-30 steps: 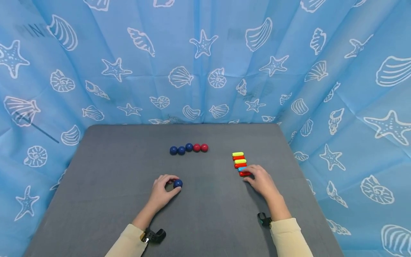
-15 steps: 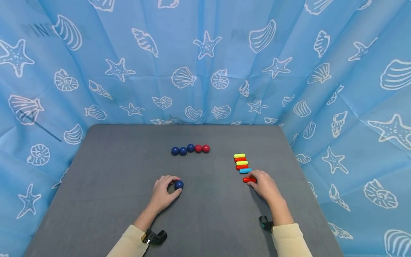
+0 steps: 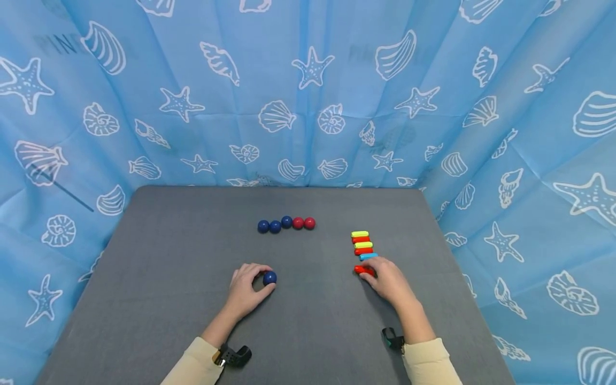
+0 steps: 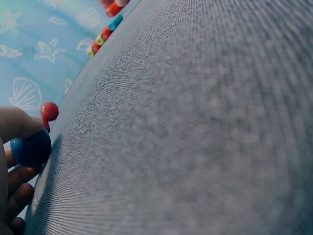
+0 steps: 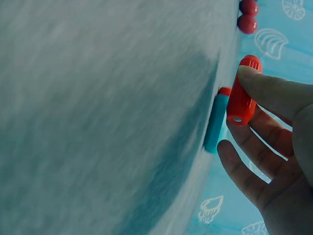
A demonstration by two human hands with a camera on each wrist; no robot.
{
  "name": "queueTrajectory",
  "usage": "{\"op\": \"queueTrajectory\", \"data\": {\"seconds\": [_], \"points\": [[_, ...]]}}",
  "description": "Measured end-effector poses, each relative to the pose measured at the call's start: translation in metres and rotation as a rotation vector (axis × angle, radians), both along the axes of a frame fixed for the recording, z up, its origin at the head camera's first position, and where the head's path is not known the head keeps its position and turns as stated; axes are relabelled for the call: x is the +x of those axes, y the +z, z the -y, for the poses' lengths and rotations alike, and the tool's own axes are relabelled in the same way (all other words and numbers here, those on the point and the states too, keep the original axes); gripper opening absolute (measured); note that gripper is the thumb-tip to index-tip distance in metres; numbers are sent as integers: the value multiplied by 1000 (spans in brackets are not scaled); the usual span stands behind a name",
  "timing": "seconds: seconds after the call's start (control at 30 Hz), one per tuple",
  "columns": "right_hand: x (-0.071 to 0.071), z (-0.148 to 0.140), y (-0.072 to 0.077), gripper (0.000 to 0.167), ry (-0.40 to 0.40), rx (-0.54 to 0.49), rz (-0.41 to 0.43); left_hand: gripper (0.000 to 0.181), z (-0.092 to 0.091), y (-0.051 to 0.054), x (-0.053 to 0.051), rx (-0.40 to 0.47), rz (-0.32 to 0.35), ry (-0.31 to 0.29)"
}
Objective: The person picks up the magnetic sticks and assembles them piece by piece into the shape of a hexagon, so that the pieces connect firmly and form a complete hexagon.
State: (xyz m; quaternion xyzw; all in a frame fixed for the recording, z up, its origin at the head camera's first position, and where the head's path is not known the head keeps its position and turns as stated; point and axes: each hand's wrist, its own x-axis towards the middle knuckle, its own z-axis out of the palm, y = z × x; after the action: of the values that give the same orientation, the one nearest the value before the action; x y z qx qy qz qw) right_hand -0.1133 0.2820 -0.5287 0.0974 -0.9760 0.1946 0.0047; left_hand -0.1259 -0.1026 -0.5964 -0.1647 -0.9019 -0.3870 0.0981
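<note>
My left hand (image 3: 243,294) pinches a dark blue ball (image 3: 270,278) between thumb and fingers, at or just above the grey table (image 3: 308,331). My right hand (image 3: 393,282) holds a short red plastic cylinder (image 3: 362,269) by its fingertips. In the right wrist view this red cylinder (image 5: 244,93) shows ribs and a small hole in one end, and it looks lifted off the table. Just beyond it lies a blue cylinder (image 3: 368,256). A column of alternating red and yellow cylinders (image 3: 363,245) continues away from there.
Toward the back of the table sits a row of touching balls: three blue balls (image 3: 275,226) at left and two red balls (image 3: 304,223) at right. A blue curtain (image 3: 308,133) with white shells and starfish hangs behind the table and along its sides.
My right hand has drawn the red cylinder away from the blue one toward me, then shifted it left. The left hand stays with its ball. The head view has shifted slightly.
</note>
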Motion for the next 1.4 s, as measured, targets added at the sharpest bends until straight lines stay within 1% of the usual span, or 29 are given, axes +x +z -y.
{"op": "queueTrajectory", "data": {"seconds": [0.17, 0.3, 0.5, 0.63, 0.8, 1.07, 1.2, 1.3, 1.4], "points": [[-3, 12, 1, 32, 14, 5, -49, 31, 1, -1, 1, -2, 4, 2], [-5, 23, 2, 30, 23, 10, -62, 32, 2, -1, 2, 4, 5, 7], [-9, 39, 2, 26, 61, 2, -82, 33, 1, -2, 2, -3, -5, 13], [-12, 48, 3, 25, 96, -2, -90, 33, 0, -3, 2, -9, -4, 13], [-15, 61, 4, 23, 140, -29, -80, 32, -1, -2, 3, -3, -5, 12], [-19, 78, 0, 23, 198, -26, -89, 32, 0, -1, 3, -5, 16, 9], [-21, 87, -3, 22, 219, -23, -97, 33, 0, 0, 3, 7, -5, 3], [-22, 96, -3, 21, 231, -39, -111, 33, 0, 0, 3, 14, -25, -5], [-24, 107, -2, 21, 246, -48, -115, 33, 1, 0, 2, 8, -24, -8]]}}
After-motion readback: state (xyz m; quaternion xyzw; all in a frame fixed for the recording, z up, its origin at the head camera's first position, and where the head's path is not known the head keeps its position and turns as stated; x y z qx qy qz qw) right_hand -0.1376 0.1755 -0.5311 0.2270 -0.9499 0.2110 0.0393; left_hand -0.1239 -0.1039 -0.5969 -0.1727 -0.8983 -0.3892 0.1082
